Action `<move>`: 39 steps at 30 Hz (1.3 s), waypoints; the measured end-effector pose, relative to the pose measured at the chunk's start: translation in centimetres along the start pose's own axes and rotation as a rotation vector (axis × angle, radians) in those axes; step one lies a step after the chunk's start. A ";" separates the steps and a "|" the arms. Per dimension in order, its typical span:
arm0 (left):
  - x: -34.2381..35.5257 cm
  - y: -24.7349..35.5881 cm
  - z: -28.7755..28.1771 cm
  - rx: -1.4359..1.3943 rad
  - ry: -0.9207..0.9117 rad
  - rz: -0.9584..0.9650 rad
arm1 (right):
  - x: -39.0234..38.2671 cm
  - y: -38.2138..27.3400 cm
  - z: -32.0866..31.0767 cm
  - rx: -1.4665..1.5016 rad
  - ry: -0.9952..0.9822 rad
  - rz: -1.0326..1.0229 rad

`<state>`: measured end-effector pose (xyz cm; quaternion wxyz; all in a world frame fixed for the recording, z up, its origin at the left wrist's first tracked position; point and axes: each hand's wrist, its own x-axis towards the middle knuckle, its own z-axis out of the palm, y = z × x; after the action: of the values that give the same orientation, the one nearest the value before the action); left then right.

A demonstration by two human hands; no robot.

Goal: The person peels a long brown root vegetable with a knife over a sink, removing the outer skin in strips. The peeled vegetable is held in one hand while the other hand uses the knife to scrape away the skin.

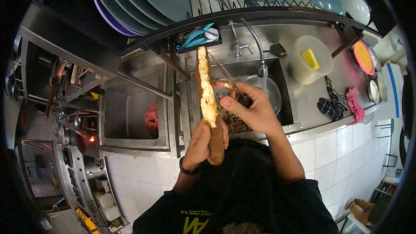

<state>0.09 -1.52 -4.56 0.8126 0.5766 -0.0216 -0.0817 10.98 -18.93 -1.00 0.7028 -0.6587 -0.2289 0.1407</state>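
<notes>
peeling looks to be the step in hand: the left hand (199, 144) grips a long brown-skinned root (209, 104) near its unpeeled end, held above the left edge of the sink (287, 95). the right hand (258, 115) is wrapped round a knife (226, 73), blade just beside the bared pale flesh. the next stroke probably calls for turning remaining skin toward the blade.

Brown root (216, 151) with pale-yellow flesh (207, 93)
</notes>
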 end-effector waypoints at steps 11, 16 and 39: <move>0.3 -1.6 -2.4 0.108 -0.145 -0.005 | -0.2 -0.9 0.4 0.313 0.011 0.125; 0.4 -1.4 -2.7 0.125 -0.168 -0.009 | -0.1 -0.9 -0.1 0.302 -0.001 0.103; 1.3 1.7 0.2 0.726 0.079 0.036 | 1.0 -1.2 -1.0 -0.323 0.209 0.039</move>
<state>1.48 -1.39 -3.01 0.5567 0.8296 -0.0280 -0.0320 12.19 -19.38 0.28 0.6051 -0.7782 -0.1615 0.0463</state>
